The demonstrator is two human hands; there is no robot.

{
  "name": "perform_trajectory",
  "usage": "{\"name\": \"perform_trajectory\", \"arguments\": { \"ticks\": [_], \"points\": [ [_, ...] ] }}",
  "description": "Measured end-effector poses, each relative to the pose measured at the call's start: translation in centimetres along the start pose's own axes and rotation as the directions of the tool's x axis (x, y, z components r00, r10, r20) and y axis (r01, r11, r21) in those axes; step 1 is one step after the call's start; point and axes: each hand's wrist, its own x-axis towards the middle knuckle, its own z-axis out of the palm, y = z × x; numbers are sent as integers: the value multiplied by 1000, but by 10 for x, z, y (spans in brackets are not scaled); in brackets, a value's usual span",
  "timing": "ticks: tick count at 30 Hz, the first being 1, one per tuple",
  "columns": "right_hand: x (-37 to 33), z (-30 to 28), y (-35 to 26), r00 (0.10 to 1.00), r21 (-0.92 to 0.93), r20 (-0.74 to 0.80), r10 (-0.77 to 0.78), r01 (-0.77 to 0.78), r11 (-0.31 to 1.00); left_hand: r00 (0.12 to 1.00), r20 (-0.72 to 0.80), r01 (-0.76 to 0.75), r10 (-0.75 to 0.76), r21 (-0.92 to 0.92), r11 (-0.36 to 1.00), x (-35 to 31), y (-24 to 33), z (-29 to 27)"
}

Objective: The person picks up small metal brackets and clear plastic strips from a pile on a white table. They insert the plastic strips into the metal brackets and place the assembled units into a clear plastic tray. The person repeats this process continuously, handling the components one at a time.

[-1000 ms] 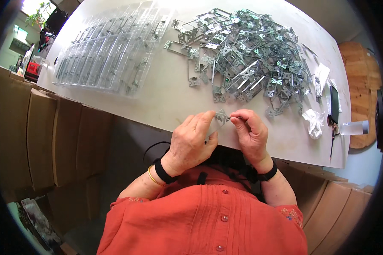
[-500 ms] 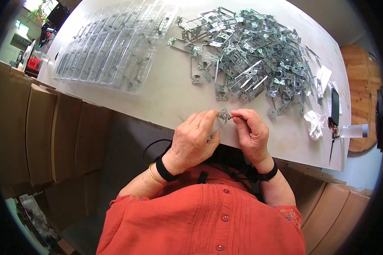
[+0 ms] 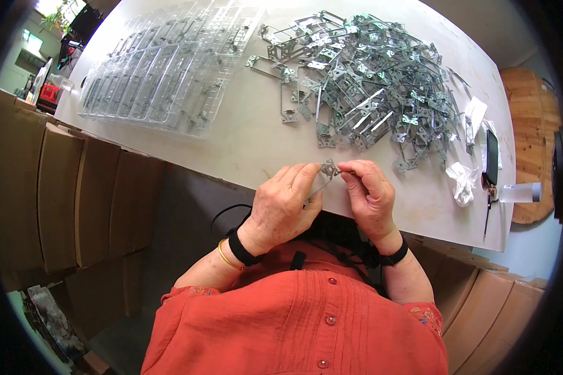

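Between my two hands, over the table's near edge, is a small metal bracket point(image 3: 329, 168) with a flat, holed end and a thin bar. My left hand point(image 3: 286, 199) is closed around its bar side, fingers and thumb pinched together. With thumb and forefinger my right hand point(image 3: 370, 192) pinches the right side of the bracket's end; whether a smaller piece sits in those fingertips is hidden. Just beyond my hands spreads a big tangled heap of similar metal brackets point(image 3: 381, 87).
Clear plastic trays point(image 3: 162, 78) with brackets in their slots lie at the left of the white table point(image 3: 244, 144). To the right are crumpled tissue point(image 3: 462, 182), a black case point(image 3: 493, 153), a screwdriver-like thin tool point(image 3: 486, 219) and a translucent bottle point(image 3: 522, 192). Cardboard boxes point(image 3: 62, 181) stand at left.
Almost nothing differs. Both hands keep their hold on the bracket, and its end has turned or shifted very slightly.
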Motion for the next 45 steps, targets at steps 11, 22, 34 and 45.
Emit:
{"name": "perform_trajectory", "arguments": {
  "ticks": [11,22,34,45],
  "points": [
    [0,1,0,1000,22,11,10,-11,1000,1000,-17,4,-4,-37,999,-2,-1,1],
    [0,2,-2,1000,2,5,-12,12,1000,1000,-9,0,0,-44,999,-1,-1,-1],
    [-1,2,-1,1000,5,14,1,-1,1000,1000,1,18,-18,-53,998,-2,1,-2],
    [0,1,0,1000,-5,2,-9,9,1000,1000,11,18,-17,-34,999,-2,1,-2]
  ]
}}
